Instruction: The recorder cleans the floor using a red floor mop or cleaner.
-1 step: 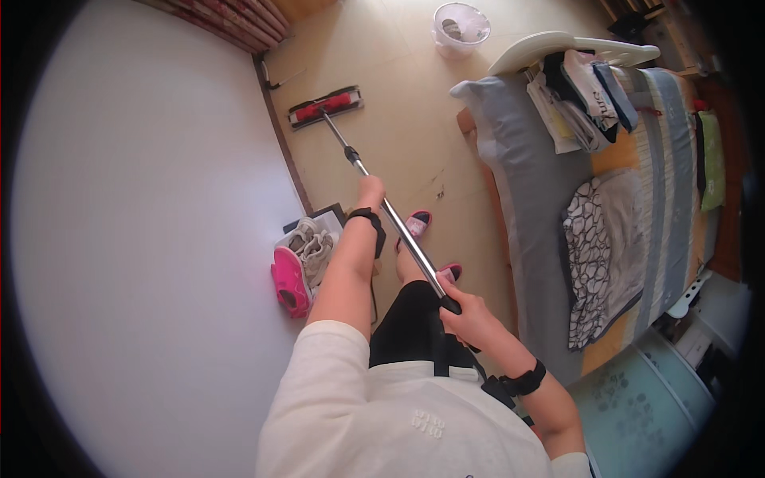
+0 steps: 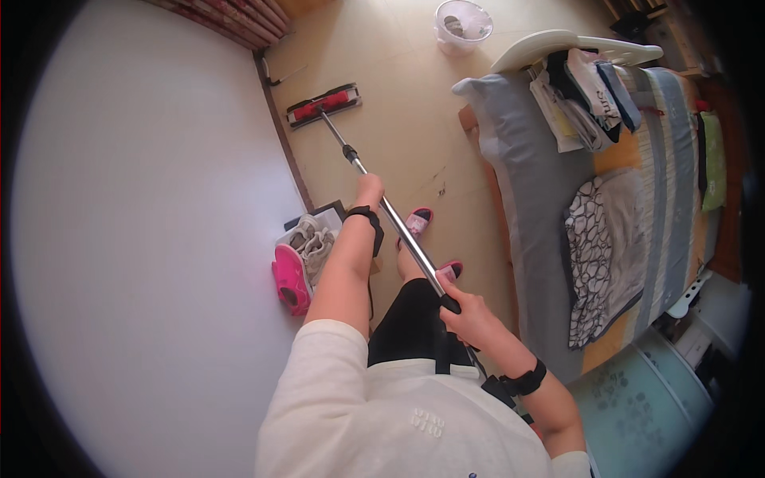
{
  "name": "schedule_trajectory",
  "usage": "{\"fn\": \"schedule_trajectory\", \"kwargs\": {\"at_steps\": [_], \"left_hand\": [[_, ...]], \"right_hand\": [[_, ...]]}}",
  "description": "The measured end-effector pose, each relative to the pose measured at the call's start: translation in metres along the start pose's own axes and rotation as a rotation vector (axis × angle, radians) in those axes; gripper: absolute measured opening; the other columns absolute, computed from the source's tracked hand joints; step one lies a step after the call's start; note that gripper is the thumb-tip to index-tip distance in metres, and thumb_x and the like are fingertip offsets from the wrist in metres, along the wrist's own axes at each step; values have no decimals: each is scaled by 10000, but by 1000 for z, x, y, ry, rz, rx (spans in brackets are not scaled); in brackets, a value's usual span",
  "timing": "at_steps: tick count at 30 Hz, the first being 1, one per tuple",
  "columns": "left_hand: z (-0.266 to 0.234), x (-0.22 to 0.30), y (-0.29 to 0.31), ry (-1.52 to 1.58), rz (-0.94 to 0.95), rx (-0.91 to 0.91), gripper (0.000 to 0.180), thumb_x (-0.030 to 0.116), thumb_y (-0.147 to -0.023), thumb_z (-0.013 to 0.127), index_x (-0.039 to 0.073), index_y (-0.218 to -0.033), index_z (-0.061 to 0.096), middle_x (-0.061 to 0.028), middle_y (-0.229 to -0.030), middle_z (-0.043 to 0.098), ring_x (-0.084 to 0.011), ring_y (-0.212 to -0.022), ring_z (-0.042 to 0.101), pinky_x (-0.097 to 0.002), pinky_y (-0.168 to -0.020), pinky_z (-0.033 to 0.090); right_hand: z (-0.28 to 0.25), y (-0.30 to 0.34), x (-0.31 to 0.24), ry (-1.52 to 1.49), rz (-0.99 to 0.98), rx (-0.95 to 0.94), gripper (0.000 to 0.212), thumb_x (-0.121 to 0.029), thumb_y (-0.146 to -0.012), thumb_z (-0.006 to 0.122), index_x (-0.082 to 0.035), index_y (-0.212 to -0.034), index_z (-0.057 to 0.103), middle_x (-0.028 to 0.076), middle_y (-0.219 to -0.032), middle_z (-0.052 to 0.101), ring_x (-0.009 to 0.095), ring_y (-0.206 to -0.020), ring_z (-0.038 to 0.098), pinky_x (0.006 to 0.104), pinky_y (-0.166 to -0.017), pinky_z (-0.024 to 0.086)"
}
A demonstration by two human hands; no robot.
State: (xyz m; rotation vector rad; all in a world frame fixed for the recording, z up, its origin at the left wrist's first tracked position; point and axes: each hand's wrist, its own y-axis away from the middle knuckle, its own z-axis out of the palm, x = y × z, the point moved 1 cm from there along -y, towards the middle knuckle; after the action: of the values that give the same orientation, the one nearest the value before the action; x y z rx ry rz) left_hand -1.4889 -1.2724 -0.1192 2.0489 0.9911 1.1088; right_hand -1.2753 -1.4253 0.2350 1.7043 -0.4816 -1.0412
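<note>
A flat mop [image 2: 408, 236] with a silver pole slants from near my waist up and left to its red and grey head [image 2: 325, 105], which rests on the tiled floor beside the white wall. My left hand [image 2: 370, 190] is closed round the middle of the pole. Lower and to the right, my right hand [image 2: 472, 320] grips the pole near its black end cap [image 2: 450, 303]. Both wrists wear black bands. My feet are in pink-and-black slippers [image 2: 416, 223] just right of the pole.
Left of my legs, grey shoes [image 2: 315, 243] and a pink shoe [image 2: 292, 279] stand against the wall [image 2: 159, 239]. A bed [image 2: 530, 231] with folded clothes [image 2: 586, 95] and a patterned blanket [image 2: 590, 263] fills the right. A whitish bin [image 2: 462, 40] stands ahead; curtains [image 2: 231, 17] hang far left.
</note>
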Motion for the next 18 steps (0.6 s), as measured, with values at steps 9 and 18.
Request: {"fn": "schedule_trajectory", "kwargs": {"at_steps": [9,18], "left_hand": [[45,-2,89,381,-299,-602,304,265,-869,349,-5,-936,472,-176,-803,595,-334,-700,610,-581,-600,501],[99,45,131,792,-27,-458,305,265,-828,365,17,-672,449,-97,-541,507,-189,-385,496,-347,-388,509]], "right_hand": [[-86,86,-9,765,-64,261,608,-139,-742,576,-343,-1287,400,190,-672,568,335,-634,595,396,-606,493],[-107,132,-33,1093,-59,647,503,-183,-758,613,-386,-1204,500,98,-618,476,253,-528,559,363,-495,459]]}}
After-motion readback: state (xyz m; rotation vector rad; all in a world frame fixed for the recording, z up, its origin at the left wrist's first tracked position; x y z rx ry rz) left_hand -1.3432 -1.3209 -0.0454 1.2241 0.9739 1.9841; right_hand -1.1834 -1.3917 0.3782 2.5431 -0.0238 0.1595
